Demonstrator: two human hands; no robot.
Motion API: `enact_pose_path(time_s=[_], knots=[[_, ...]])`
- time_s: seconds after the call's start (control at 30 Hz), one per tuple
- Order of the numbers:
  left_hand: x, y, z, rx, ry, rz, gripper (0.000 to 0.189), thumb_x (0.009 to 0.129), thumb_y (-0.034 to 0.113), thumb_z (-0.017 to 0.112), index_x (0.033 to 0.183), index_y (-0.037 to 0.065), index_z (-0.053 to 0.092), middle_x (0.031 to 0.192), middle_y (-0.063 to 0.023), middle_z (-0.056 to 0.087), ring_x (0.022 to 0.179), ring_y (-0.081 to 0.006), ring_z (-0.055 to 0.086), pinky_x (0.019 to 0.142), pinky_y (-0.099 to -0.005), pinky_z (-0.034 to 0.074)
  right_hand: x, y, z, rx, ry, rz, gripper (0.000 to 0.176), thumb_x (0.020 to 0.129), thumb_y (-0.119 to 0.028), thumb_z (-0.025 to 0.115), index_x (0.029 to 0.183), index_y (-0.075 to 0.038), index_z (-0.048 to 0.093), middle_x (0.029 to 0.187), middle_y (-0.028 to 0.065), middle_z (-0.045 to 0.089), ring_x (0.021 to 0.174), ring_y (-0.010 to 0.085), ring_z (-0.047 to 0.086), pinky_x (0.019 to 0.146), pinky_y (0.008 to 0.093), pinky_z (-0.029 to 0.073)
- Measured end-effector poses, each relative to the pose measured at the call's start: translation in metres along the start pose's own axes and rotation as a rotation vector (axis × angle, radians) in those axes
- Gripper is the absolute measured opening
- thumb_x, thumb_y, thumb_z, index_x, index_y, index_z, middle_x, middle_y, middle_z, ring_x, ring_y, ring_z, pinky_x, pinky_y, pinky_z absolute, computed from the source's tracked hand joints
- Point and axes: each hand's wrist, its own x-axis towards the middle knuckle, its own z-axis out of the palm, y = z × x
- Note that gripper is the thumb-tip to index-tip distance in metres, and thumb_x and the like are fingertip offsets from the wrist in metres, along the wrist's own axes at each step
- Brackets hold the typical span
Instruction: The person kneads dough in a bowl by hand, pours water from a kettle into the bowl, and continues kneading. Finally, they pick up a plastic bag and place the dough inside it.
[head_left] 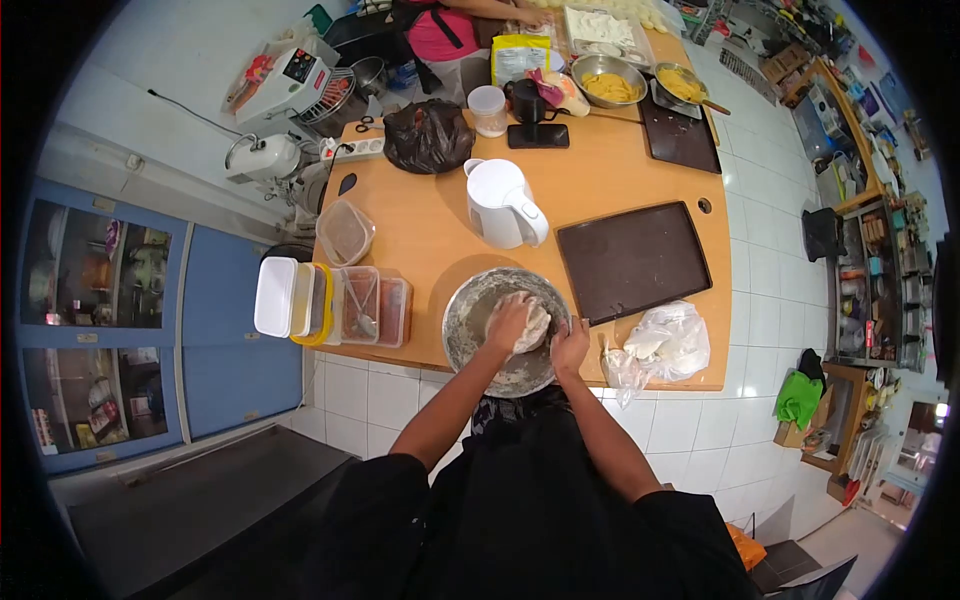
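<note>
A round metal bowl [465, 352], its inside smeared with flour or dough, stands at the near edge of the wooden table [400, 215]. Inside it lies a pale lump of dough [535, 328]. My left hand [511, 320] is in the bowl, its fingers pressed round the left side of the dough. With my right hand [570, 347] I grip the bowl's right rim, the fingers closed over the edge. A dark baking tray [635, 262] lies just right of the bowl, and a white plastic bag [668, 342] rests at the table's near right corner.
A white jug [497, 205] stands beyond the bowl. Plastic containers [375, 310] sit at the left edge. A black bag [430, 137], a phone [538, 136], pans [608, 82] and another tray [680, 135] lie farther back. Another person [440, 35] is at the far side.
</note>
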Motion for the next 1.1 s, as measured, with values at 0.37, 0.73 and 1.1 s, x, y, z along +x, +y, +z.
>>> enact_pose_path(time_s=[0.37,0.73,1.1], knots=[[0.003,-0.053,0.058,0.159,-0.069,-0.114,0.038,0.087,0.018,0.049,0.124,0.016,0.055,0.128,-0.0058,0.055,0.117,-0.0266,0.052,0.084,-0.0466,0.047,0.0,-0.002,0.001,-0.001,0.003,0.021,0.016,0.085,-0.008,0.058,0.088,0.007,0.057,0.087,0.0278,0.054,0.084,0.0482,0.052,0.075,0.0509,0.041],[0.008,-0.06,0.046,-0.733,-0.082,-0.519,0.039,0.086,0.025,0.057,0.122,0.011,0.055,0.116,-0.0122,0.059,0.111,-0.0259,0.054,0.097,-0.0402,0.038,0.013,0.0,0.002,-0.053,-0.019,-0.002,0.012,0.085,-0.005,0.056,0.09,0.006,0.058,0.09,0.0261,0.054,0.085,0.0457,0.054,0.073,0.0502,0.042],[-0.094,0.008,-0.029,0.167,-0.1,0.024,0.044,0.094,0.041,0.044,0.133,0.022,0.051,0.127,-0.0169,0.056,0.119,-0.0199,0.053,0.099,-0.0489,0.034,0.017,0.001,0.008,-0.041,-0.031,0.014,0.018,0.085,-0.009,0.057,0.091,0.009,0.057,0.09,0.0275,0.055,0.086,0.0459,0.053,0.077,0.0494,0.041]])
